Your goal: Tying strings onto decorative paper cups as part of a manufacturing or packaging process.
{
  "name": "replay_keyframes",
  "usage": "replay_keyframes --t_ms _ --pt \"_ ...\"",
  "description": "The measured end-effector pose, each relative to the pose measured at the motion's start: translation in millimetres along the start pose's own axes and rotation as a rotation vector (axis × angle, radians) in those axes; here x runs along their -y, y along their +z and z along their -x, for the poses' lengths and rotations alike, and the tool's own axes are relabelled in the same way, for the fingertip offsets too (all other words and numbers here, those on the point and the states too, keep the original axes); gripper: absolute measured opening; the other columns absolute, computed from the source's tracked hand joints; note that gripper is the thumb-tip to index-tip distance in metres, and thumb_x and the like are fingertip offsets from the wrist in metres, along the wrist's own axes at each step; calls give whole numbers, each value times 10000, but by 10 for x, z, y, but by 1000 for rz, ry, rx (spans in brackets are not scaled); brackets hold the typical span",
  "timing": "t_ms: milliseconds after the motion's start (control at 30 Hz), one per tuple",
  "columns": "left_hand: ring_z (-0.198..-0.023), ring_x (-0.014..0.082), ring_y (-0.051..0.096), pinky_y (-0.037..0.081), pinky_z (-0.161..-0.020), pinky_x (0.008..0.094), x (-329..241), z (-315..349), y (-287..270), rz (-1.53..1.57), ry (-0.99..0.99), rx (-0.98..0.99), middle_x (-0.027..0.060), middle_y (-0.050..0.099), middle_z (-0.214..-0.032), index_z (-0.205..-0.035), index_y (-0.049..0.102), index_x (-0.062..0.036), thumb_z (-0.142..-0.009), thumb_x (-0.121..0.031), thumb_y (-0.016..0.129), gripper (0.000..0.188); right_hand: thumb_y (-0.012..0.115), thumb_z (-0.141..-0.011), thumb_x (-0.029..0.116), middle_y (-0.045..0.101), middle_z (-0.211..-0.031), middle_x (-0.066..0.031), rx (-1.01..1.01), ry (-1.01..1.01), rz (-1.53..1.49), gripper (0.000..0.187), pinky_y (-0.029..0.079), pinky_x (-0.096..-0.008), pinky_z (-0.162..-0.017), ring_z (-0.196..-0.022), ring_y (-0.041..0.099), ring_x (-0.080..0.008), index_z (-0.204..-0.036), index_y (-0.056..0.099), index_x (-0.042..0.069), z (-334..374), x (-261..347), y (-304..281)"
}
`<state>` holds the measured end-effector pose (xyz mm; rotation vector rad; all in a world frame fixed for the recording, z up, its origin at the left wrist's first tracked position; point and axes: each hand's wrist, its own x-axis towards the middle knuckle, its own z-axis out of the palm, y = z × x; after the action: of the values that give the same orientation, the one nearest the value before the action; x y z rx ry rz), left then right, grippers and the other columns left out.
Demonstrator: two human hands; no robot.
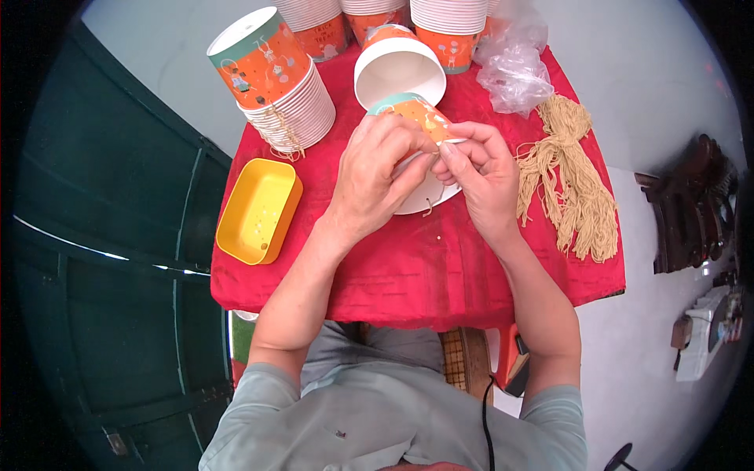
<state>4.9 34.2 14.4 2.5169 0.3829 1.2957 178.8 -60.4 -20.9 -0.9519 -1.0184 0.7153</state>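
Note:
Between my hands an orange paper bucket (422, 116) with a green base band lies tipped, its white inside toward me. My left hand (377, 169) is closed at the rim, thumb and forefinger pinched together. Opposite it, my right hand (485, 169) pinches the same rim, its fingertips meeting the left ones. A short tan cord (430, 207) dangles below the fingers; its upper part is hidden. Just behind, another paper bucket (399, 74) lies on its side, mouth toward me. To the right, a tied bundle of tan cords (577, 184) is spread on the red cloth.
The red cloth (377, 290) covers the table. A yellow tray (236, 216) with small bits inside is at the left. Behind it stands a stack of nested paper buckets (294, 114) with cord hanging off. More stacks (449, 27) and a clear plastic bag (514, 74) line the back.

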Motion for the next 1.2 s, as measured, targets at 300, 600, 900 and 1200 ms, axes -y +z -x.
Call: replay_keyframes --t_ms 300,600,900,1200 --pt "-1019 304 664 512 -908 440 -7 3 30 5 19 -18 67 717 -1067 -1039 736 -78 -915 -77 823 152 742 -1109 102 815 -1002 -44 -39 -82 126 143 609 -254 -758 -877 761 -81 -1240 750 45 33 -125 -10" --pt "-1010 245 679 536 -914 391 -2 13 39 39 -17 -54 49 765 -1077 -1068 752 -69 -944 -44 814 141 828 -967 27 810 -1062 -130 -34 -537 700 256 653 -392 -822 -942 808 -297 -1213 769 61 -17 -85 -20" --pt "-958 184 668 561 -787 320 -4 25 30 69 -70 -56 48 777 -1074 -1101 779 -47 -984 -22 797 121 868 -915 42 790 -1008 -101 -6 -656 833 262 629 -429 -767 -885 784 -303 -1160 777 64 -32 6 -63" --pt "-1007 288 701 568 -899 408 -7 23 15 124 -175 -62 82 781 -1066 -1132 792 -56 -979 -33 787 154 808 -1002 64 796 -1021 -127 47 -492 613 195 634 -400 -775 -900 801 -289 -1193 768 72 -15 -24 -47"
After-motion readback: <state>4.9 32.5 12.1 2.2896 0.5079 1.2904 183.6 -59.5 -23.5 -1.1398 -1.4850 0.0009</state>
